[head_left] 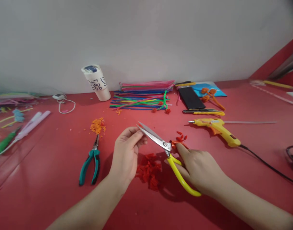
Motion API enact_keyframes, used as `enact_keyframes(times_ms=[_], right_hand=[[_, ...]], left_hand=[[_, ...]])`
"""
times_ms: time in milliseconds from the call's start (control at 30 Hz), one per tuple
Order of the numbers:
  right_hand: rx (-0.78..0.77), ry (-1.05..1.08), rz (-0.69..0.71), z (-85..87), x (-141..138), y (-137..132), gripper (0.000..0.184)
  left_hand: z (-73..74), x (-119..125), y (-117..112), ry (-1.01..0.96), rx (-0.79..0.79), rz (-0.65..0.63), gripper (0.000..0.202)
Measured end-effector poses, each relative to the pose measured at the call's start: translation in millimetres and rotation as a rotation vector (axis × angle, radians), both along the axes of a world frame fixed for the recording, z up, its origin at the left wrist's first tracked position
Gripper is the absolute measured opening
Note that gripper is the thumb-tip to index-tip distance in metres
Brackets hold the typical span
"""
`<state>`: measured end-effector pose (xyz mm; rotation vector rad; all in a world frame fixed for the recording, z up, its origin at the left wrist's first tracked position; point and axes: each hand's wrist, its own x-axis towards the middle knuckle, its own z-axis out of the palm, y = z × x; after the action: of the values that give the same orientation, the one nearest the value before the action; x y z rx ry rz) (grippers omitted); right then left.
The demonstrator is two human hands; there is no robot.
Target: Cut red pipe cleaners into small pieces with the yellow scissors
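My right hand is closed round the handles of a pair of scissors; one loop is yellow and the part near my fingers looks orange-red. The blades point up and left, slightly apart at the tips. My left hand pinches a small red fuzzy piece right at the blade tips; most of it is hidden by the fingers and blades. Under the scissors lies a heap of red fuzzy pieces. A few smaller red bits sit just beyond my right hand.
Teal pliers and orange fluff lie left. Behind are a tumbler, pipe cleaners and a phone. A yellow glue gun with a trailing cord lies right, below a cutter. Another glue gun is far left.
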<state>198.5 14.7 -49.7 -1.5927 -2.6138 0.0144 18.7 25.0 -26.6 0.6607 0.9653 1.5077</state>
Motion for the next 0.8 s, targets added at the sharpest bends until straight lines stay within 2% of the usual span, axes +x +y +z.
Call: enact_keyframes(times_ms=[800], right_hand=[[0.100, 0.040, 0.030, -1.2, 0.4, 0.9, 0.038]], left_hand=[[2.8, -0.5, 0.9, 0.002, -0.005, 0.016, 0.004]])
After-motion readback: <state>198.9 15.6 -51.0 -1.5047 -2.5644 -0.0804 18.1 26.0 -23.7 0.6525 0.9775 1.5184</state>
